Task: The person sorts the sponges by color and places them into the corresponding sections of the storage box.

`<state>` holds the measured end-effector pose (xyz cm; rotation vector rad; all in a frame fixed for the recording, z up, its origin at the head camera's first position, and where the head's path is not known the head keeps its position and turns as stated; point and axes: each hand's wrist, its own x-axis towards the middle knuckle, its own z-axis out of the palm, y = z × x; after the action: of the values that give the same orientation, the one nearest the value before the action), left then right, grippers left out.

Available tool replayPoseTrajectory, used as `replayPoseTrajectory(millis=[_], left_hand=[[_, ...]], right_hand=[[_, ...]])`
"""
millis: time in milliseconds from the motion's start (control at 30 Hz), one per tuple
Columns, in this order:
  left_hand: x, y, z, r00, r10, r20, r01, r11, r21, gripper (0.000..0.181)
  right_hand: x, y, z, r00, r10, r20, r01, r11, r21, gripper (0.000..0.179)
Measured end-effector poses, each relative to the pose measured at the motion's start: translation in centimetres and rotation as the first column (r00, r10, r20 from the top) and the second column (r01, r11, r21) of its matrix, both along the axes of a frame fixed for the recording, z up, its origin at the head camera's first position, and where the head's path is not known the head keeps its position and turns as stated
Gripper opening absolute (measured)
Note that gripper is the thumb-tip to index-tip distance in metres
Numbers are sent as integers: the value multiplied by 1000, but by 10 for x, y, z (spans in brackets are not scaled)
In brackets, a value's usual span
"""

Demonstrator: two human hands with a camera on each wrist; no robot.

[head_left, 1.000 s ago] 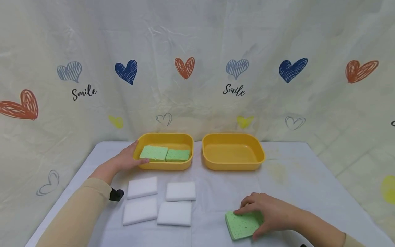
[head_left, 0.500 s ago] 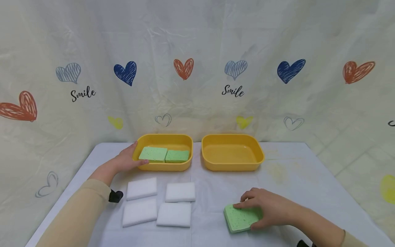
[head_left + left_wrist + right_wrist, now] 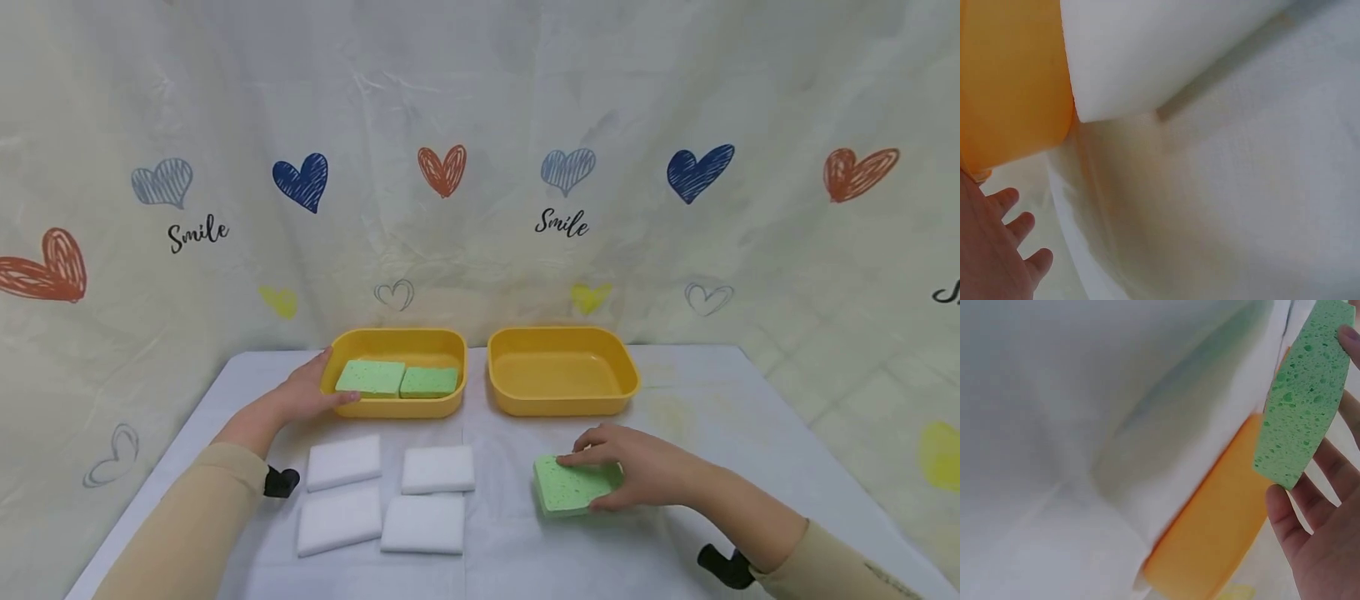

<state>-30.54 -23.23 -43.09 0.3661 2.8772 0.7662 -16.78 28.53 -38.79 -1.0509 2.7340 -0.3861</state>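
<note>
My right hand holds a green sponge between thumb and fingers, right of the table's middle. In the right wrist view that porous sponge is off the cloth, its shadow falling below it. At the far left, my left hand rests against the left end of a yellow bin, thumb at its front rim. Three straight, spread fingers show in the left wrist view beside the bin's wall. Inside this bin lie two green sponges, a left one and a right one.
A second yellow bin stands beside the first, with nothing inside. Several white foam pads, including this one, lie in two rows before the left bin. White cloth covers the table; a curtain with printed hearts hangs behind.
My right hand has gripped the green sponge, lifted it and carried it forward and slightly left. The left hand stays at the bin. The head view has shifted slightly.
</note>
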Motion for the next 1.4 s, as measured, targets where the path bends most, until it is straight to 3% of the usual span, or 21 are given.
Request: replayPoseTrajectory(millis=[500, 900, 1000, 1200, 1400], left_hand=[[1, -2, -2, 999, -10, -35, 11, 1000, 18, 113], [-2, -3, -3, 1000, 3, -18, -3, 1000, 18, 120], [-1, -4, -4, 1000, 8, -7, -8, 1000, 16, 120], [-1, -5, -5, 999, -7, -37, 8, 1000, 20, 117], [-5, -6, -7, 998, -19, -59, 20, 1000, 17, 120]], right_hand=[[-49, -44, 14, 999, -38, -33, 36, 998, -54, 55], [-91, -87, 20, 990, -138, 10, 139, 988, -69, 59], [-104, -100, 22, 987, -158, 18, 159, 984, -84, 59], [-132, -131, 32, 992, -127, 1, 126, 983, -135, 59], [-154, -167, 37, 989, -145, -1, 144, 986, -89, 59]])
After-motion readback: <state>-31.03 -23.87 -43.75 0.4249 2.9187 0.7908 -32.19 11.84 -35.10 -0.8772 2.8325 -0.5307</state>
